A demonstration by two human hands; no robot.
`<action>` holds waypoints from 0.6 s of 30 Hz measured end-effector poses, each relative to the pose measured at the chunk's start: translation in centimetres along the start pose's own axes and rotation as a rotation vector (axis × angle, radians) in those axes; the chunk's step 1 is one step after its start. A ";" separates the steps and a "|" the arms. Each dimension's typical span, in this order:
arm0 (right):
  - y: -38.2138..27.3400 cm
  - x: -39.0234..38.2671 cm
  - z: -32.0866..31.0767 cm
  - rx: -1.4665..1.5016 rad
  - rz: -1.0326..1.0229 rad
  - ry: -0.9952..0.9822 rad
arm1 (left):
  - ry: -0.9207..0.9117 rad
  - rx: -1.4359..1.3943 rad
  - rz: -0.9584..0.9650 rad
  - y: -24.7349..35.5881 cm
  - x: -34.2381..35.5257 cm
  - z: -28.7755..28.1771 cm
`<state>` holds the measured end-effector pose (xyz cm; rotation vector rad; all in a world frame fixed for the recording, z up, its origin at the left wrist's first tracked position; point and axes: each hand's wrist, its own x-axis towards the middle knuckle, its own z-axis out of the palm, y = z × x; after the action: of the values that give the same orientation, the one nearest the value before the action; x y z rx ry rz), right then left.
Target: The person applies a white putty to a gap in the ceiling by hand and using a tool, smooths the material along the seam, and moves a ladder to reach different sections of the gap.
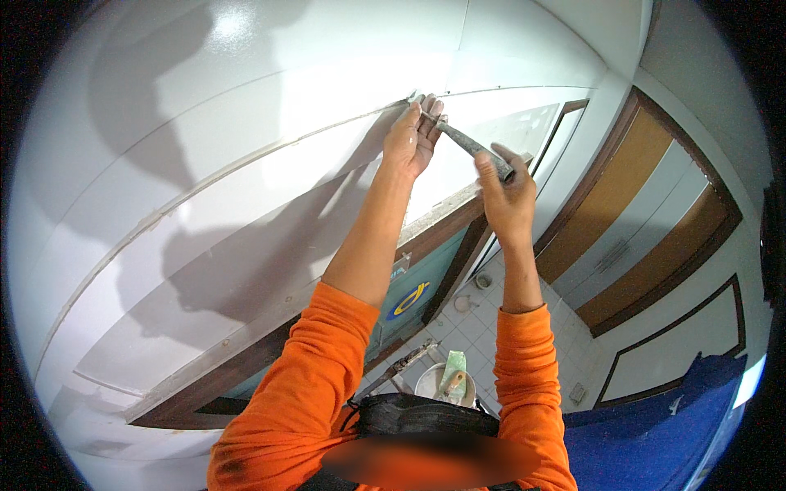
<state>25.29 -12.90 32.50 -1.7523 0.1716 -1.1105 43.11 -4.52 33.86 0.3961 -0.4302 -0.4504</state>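
Note:
A hand tool with a grey, tapered handle (471, 147) slants up to a long seam (246, 157) in the white wall panels. My left hand (413, 141) is up against the wall, its thumb and fingers on the thin front end of the tool. Those fingers partly hide the tip, so its shape is unclear. At the thick rear end, my right hand (509, 196) grips the handle between thumb and fingers, with the index finger stretched out. Both arms are raised, in orange sleeves.
Below is a white-tiled floor (487, 327). A round bucket (426, 380) holds a pale green piece and a wooden-handled tool. A wood-framed glass pane (426, 270) lies beneath the panels, a brown-and-grey door (630, 221) to the right, and blue cloth (647, 442) lower right.

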 end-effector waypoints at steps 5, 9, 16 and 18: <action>0.0 -0.4 0.3 -0.270 -0.257 0.063 | -0.004 0.034 -0.003 -0.3 -0.6 0.3; -0.8 -0.6 0.3 -0.094 -0.099 0.019 | -0.006 0.019 0.019 -0.2 -0.1 -0.2; -0.1 -0.6 0.5 -0.232 -0.366 0.117 | -0.050 0.011 0.004 -0.3 0.1 -0.3; -0.6 -0.6 0.6 -0.100 -0.183 0.062 | -0.046 0.002 0.020 -0.3 0.2 -0.5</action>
<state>25.20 -11.85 32.62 -1.8514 0.1075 -1.3084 43.41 -4.73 33.38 0.3838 -0.4788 -0.4401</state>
